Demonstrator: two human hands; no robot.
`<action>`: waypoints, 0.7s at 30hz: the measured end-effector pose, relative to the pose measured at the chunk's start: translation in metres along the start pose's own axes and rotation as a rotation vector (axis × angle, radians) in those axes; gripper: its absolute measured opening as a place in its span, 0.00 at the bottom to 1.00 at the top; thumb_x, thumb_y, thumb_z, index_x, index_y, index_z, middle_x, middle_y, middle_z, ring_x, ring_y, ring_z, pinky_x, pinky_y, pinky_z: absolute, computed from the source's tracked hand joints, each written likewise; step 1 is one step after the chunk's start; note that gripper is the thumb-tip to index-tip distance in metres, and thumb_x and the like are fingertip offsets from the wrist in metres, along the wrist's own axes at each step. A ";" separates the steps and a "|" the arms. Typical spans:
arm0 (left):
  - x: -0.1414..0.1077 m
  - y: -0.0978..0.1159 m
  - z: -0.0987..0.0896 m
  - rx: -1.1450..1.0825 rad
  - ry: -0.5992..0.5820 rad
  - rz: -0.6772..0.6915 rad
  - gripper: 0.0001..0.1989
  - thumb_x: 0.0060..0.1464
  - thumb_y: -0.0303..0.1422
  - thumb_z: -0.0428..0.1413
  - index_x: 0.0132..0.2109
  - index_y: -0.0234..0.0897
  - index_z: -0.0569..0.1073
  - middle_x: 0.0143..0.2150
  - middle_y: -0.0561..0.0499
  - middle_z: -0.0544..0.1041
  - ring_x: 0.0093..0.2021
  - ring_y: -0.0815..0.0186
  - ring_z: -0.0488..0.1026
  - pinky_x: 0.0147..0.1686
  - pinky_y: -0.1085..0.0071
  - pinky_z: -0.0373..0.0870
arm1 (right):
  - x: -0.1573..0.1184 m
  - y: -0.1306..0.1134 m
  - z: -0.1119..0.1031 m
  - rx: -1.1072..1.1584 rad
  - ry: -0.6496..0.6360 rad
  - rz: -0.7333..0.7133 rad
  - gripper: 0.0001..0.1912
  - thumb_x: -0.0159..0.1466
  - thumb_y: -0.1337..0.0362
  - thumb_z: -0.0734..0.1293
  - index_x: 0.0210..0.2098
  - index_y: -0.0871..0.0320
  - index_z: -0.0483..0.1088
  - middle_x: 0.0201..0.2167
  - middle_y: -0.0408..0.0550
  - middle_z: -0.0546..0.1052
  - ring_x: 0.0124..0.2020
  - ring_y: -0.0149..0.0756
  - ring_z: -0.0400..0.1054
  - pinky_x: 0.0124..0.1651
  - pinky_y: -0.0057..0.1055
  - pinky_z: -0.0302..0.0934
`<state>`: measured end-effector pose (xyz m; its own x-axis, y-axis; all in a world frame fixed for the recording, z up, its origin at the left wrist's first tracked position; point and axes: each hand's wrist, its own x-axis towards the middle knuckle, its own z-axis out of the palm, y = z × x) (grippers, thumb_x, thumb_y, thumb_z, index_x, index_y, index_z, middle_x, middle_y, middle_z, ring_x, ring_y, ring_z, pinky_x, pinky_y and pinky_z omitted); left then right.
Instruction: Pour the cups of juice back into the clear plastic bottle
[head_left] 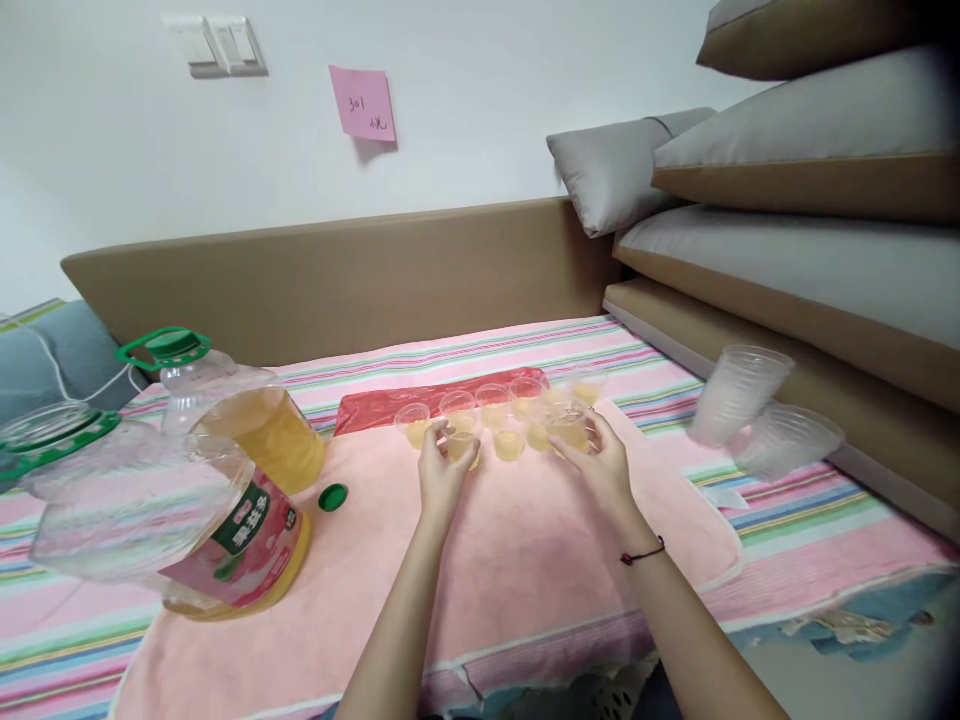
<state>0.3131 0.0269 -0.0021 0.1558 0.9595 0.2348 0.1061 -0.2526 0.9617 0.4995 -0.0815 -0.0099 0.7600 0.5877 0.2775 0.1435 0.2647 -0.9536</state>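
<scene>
Several clear plastic cups with pale yellow juice stand close together on a pink cloth (540, 570). My left hand (444, 465) curls its thumb and fingers around a cup of juice (462, 448) in the front row, at the left. Around another cup of juice (568, 432) at the right, my right hand (600, 455) is closed. Between the two hands stands a front cup (509, 443) that neither touches. Behind are more filled cups, among them a left one (413, 425) and a far right one (586, 388).
Two large juice bottles, a front one (247, 540) and a rear one (277, 430), stand at left. A green cap (332, 497) lies beside them. Red plastic (367, 408) lies behind the cups. Stacked cups (739, 395) lean at right near piled cushions (810, 250).
</scene>
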 end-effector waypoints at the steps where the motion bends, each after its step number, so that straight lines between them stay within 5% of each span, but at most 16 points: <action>1: 0.001 0.003 0.001 -0.006 -0.004 0.011 0.25 0.44 0.36 0.65 0.50 0.40 0.68 0.49 0.47 0.75 0.42 0.62 0.76 0.42 0.65 0.71 | 0.001 0.002 0.003 -0.030 -0.011 -0.007 0.33 0.47 0.54 0.78 0.50 0.56 0.72 0.51 0.56 0.78 0.53 0.53 0.72 0.56 0.51 0.65; 16: 0.012 0.011 0.005 -0.111 -0.070 0.030 0.29 0.43 0.38 0.66 0.52 0.40 0.66 0.39 0.50 0.77 0.42 0.60 0.76 0.45 0.63 0.70 | 0.009 0.004 0.019 -0.437 0.002 -0.315 0.30 0.49 0.56 0.74 0.50 0.59 0.75 0.44 0.57 0.78 0.45 0.50 0.71 0.51 0.48 0.65; 21: 0.010 0.012 0.003 -0.198 -0.076 -0.021 0.31 0.42 0.41 0.67 0.52 0.40 0.66 0.42 0.47 0.78 0.47 0.59 0.76 0.48 0.63 0.70 | 0.007 0.003 0.020 -0.570 -0.019 -0.365 0.28 0.50 0.57 0.74 0.51 0.55 0.75 0.42 0.53 0.76 0.44 0.50 0.70 0.51 0.47 0.65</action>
<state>0.3185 0.0328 0.0111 0.2298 0.9503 0.2099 -0.0838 -0.1956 0.9771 0.4926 -0.0615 -0.0086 0.5891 0.5519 0.5903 0.7045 0.0071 -0.7097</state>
